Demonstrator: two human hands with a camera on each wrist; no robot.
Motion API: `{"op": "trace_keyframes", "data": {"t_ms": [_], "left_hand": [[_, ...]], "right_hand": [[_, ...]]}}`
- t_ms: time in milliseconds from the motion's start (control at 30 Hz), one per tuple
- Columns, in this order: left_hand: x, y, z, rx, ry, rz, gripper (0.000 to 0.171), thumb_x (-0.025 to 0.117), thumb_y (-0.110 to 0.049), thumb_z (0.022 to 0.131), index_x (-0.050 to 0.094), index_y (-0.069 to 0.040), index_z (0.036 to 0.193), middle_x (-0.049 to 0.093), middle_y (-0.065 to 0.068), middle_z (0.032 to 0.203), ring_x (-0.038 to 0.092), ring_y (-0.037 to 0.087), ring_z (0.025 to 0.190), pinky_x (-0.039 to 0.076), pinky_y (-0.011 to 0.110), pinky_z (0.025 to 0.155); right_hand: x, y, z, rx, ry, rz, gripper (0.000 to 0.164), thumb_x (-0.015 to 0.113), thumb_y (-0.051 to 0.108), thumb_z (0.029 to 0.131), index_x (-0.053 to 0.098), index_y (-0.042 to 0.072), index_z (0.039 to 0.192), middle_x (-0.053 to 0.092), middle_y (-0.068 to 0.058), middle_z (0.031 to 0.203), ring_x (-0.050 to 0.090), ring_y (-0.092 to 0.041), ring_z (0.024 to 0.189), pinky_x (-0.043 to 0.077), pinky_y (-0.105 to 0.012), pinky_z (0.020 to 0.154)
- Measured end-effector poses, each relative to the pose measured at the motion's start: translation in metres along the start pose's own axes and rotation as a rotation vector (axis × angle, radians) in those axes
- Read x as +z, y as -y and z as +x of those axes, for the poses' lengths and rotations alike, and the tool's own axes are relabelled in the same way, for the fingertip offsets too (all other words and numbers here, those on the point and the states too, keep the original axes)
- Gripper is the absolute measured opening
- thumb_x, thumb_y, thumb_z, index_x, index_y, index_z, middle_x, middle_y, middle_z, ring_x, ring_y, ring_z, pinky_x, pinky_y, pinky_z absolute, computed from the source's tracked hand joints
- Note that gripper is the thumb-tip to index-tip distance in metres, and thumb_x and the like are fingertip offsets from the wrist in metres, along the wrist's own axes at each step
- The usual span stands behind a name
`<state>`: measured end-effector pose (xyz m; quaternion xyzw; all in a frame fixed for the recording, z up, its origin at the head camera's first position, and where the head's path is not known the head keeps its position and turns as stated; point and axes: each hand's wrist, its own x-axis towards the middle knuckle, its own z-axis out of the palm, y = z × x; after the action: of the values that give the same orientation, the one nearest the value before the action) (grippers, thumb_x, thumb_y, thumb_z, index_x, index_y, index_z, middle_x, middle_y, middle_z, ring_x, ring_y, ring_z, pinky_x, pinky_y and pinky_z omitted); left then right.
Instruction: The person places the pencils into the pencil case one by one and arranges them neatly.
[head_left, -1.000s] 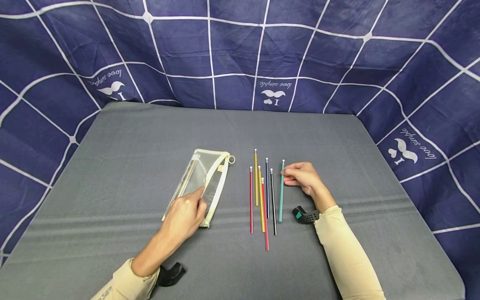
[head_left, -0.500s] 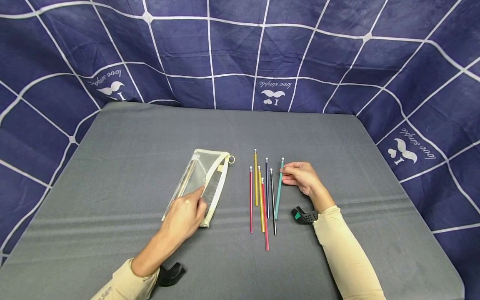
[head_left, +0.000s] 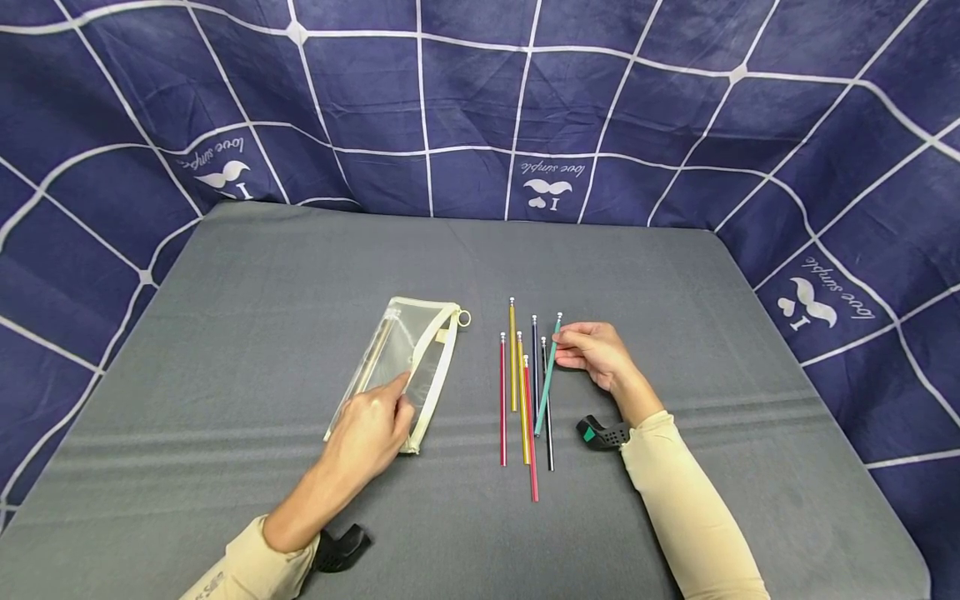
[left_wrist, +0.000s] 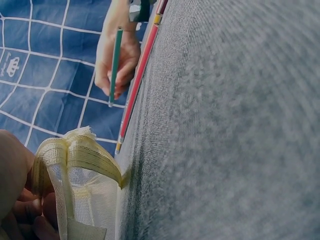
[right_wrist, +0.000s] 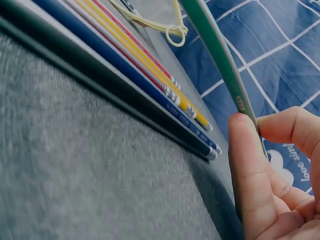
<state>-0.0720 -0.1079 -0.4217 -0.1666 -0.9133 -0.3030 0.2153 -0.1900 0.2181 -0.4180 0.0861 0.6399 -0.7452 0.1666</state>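
Observation:
My left hand (head_left: pixel 371 425) holds a see-through pencil pouch (head_left: pixel 408 329) by its cream zip edge, index finger extended along it and the other fingers bent. The pouch gapes on its right side. A tan strip shows along its left side; whether it is an object inside cannot be told. Between thumb and index finger, my right hand (head_left: pixel 596 354) pinches a green pencil (right_wrist: pixel 227 75) near its eraser end. That pencil is tilted and raised over the other pencils. Lying beneath and left of it are a black pencil (head_left: pixel 550 442), a dark blue pencil (head_left: pixel 535 350) and a red pencil (head_left: pixel 532 475).
Two yellow pencils, one a yellow pencil (head_left: pixel 513 358) farthest back, and another red pencil (head_left: pixel 503 400) lie roughly parallel, eraser ends away from me. Everything rests on a grey cloth-covered table (head_left: pixel 300 267). A blue checked curtain (head_left: pixel 480 108) rises behind and at both sides.
My right hand has lifted the green pencil and moved it slightly left, tilting its lower end over the black and blue pencils. My left hand and the pouch have stayed put.

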Motion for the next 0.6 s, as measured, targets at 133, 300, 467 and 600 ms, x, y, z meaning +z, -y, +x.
{"op": "trace_keyframes", "data": {"t_ms": [133,300,467,600], "left_hand": [[0.000,0.000,0.000,0.002,-0.001,0.003,0.034,0.057,0.001,0.080,0.069,0.009,0.111,0.072,0.020,0.090,0.070,0.038,0.075,0.053,0.051,0.063],[0.000,0.000,0.000,0.004,-0.007,0.007,0.034,0.057,0.001,0.080,0.069,0.009,0.111,0.072,0.020,0.088,0.070,0.038,0.073,0.052,0.051,0.062],[0.000,0.000,0.000,0.007,-0.010,0.008,0.034,0.056,0.001,0.080,0.069,0.009,0.110,0.072,0.020,0.087,0.069,0.037,0.072,0.052,0.051,0.062],[0.000,0.000,0.000,0.007,-0.010,0.006,0.034,0.056,0.001,0.080,0.069,0.009,0.110,0.072,0.020,0.088,0.070,0.038,0.073,0.052,0.051,0.062]], "right_hand": [[0.005,0.000,0.001,0.000,0.001,-0.008,0.011,0.055,-0.011,0.088,0.059,-0.002,0.092,0.067,-0.007,0.067,0.068,-0.012,0.057,0.056,-0.023,0.059],[0.014,-0.001,0.004,-0.005,0.014,-0.018,0.010,0.055,-0.011,0.087,0.056,-0.004,0.095,0.067,-0.007,0.066,0.068,-0.012,0.056,0.055,-0.023,0.058],[0.022,-0.001,0.006,0.000,0.026,-0.001,0.010,0.055,-0.011,0.088,0.055,-0.006,0.097,0.066,-0.007,0.067,0.068,-0.012,0.056,0.055,-0.024,0.058],[0.027,-0.001,0.007,-0.003,0.038,0.004,0.012,0.055,-0.011,0.088,0.055,-0.008,0.099,0.066,-0.008,0.067,0.068,-0.012,0.056,0.056,-0.024,0.058]]}}
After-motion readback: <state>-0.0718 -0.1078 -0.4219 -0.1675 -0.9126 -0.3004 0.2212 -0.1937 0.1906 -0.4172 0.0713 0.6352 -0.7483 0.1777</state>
